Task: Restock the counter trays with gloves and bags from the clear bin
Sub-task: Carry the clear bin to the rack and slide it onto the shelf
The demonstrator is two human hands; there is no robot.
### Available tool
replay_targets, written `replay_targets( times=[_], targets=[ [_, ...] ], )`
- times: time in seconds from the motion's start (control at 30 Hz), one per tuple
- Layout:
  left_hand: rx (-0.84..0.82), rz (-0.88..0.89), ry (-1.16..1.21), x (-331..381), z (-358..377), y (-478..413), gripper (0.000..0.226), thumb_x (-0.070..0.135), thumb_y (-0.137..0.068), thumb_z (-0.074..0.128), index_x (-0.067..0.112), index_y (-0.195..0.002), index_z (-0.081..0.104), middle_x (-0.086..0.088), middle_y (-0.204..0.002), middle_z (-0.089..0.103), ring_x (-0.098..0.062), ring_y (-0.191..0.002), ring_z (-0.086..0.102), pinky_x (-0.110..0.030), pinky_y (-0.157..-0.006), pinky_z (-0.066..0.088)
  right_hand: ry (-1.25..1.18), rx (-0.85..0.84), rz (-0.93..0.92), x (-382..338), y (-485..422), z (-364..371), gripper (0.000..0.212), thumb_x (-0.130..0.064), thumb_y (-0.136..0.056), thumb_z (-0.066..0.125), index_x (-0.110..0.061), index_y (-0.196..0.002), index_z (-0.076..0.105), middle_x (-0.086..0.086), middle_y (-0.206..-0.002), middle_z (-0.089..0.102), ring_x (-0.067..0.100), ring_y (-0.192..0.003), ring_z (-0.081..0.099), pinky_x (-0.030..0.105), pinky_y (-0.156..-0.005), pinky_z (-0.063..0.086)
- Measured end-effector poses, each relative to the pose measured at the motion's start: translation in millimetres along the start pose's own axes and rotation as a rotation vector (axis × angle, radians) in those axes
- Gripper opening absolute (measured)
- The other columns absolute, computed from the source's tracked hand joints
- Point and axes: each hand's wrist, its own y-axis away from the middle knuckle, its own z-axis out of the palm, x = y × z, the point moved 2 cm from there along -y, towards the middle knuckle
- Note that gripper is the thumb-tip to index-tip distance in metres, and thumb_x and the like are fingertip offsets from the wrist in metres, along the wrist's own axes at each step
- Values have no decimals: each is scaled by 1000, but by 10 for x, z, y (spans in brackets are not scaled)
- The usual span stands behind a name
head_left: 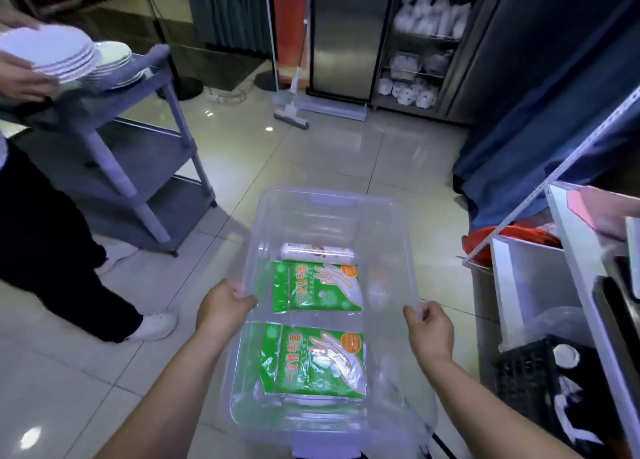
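Person stands holding the clear bin (329, 195) out in front at waist level, above the tiled floor. The left hand (225, 306) has its fingers hooked over the bin's left long rim and the right hand (429, 323) is curled over the right long rim. The hands sit apart across the bin's width, both clamped on the bin, roughly at mid length. The bin's long axis runs straight away from the person, short ends near and far. Inside on the bin floor are two green glove packs in a line along that axis: the near pack (313, 360) toward the person's end, the far pack (317, 287) just beyond it, a thin gap between them. Both lie flat in the left half of the bin, so the left hand is the nearer one. A roll of bags (317, 252) lies crosswise, just past the far pack. The right half of the bin floor looks mostly bare, though glare makes that hard to tell. No counter tray can be picked out for sure. A white shelf unit (571, 251) and a black crate (540, 372) stand right of the bin. Left of the bin another person holds a stack of plates (52, 53) over a grey cart (145, 88). Judgement: bin in transit, both hands busy, nothing unloaded yet. It must be set down before either hand can reach in.
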Motion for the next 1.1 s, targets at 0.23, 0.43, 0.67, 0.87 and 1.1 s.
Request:
replay_targets(
  times=[0.23,0.43,0.67,0.87,1.1],
  targets=[
    [-90,61,-39,1060,568,-872,19,21,-71,68,19,-67,50,1,-68,57,-22,-65,54,-25,-54,34,-5,96,48,-346,-1127,-101,30,-14,-79,64,-15,-58,42,1,-53,48,17,-49,43,23,-51,33],
    [-204,138,-68,1889,1105,-1635,16,18,-72,68,18,-71,52,-4,-74,60,-22,-67,55,-26,-59,38,3,196,128,-526,-1931,-137,31,-15,-78,65,-16,-58,42,1,-52,48,20,-50,44,27,-50,32],
    [-354,308,-184,2774,1777,-2485,12,18,-73,67,15,-78,56,-5,-79,61,-23,-72,55,-26,-62,34,-22,379,236,-614,-2600,-157,31,-14,-78,65,-16,-57,42,0,-49,46,17,-47,42,31,-51,33],
    [-431,381,-237,3344,2282,-2870,12,13,-74,67,13,-76,55,-7,-75,60,-24,-71,56,-26,-62,33,-36,461,336,-595,-3035,-223,28,-17,-77,64,-15,-57,44,2,-50,48,20,-48,44,29,-50,34],
    [-506,433,-314,3953,3052,-3057,17,12,-75,66,16,-67,52,-6,-71,59,-24,-68,55,-26,-58,34,-32,443,405,-402,-3830,-500,29,-20,-78,66,-15,-60,43,1,-54,48,25,-55,46,33,-58,37]
  ],
)
